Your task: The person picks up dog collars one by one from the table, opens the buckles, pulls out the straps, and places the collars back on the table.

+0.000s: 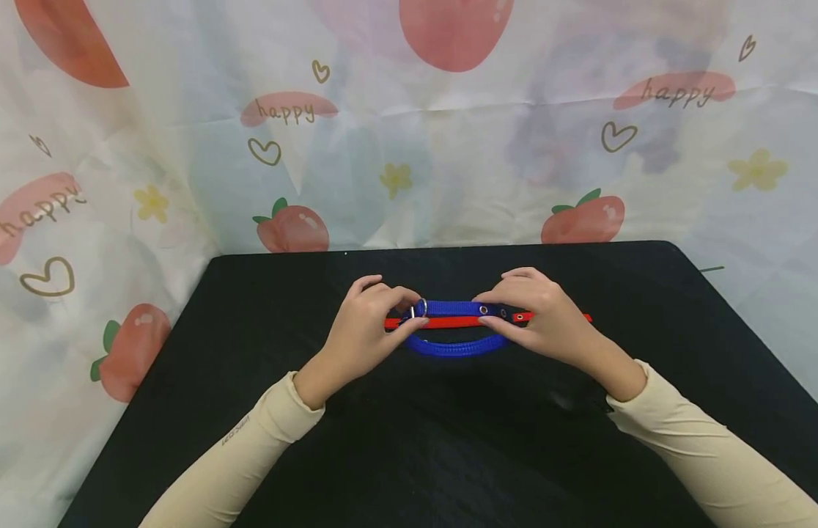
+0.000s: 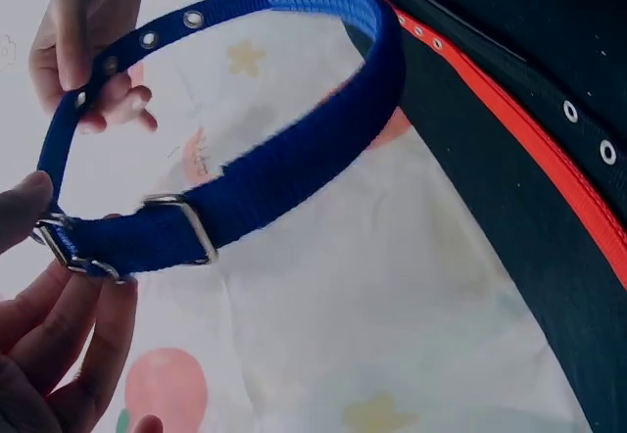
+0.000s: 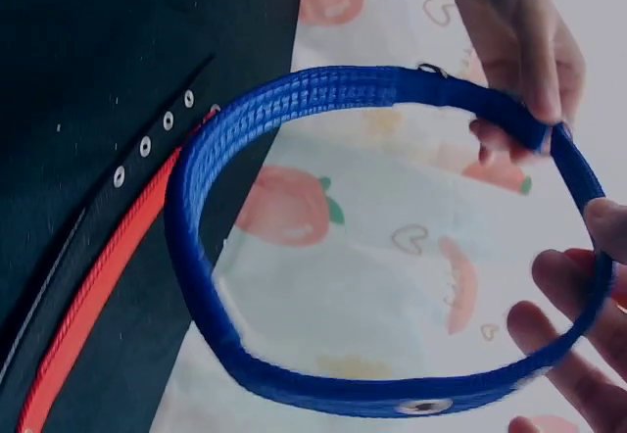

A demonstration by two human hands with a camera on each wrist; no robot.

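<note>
A blue pet collar (image 1: 458,348) is held up as a loop above the table. My left hand (image 1: 363,326) pinches it at the metal buckle (image 2: 61,242), thumb on one side and fingers on the other. Near the eyelets of the strap, my right hand (image 1: 544,315) pinches the band between thumb and fingers. In the left wrist view the eyelet strap (image 2: 118,56) runs round to the buckle; how far it passes through is partly hidden by the thumb. The padded part (image 3: 201,257) of the collar hangs toward me.
Behind the blue collar, a red collar (image 1: 448,322) lies on the black table (image 1: 409,440). A black strap with eyelets (image 3: 137,159) lies alongside the red one. Printed cloth (image 1: 448,147) hangs beyond the table's back and left edges.
</note>
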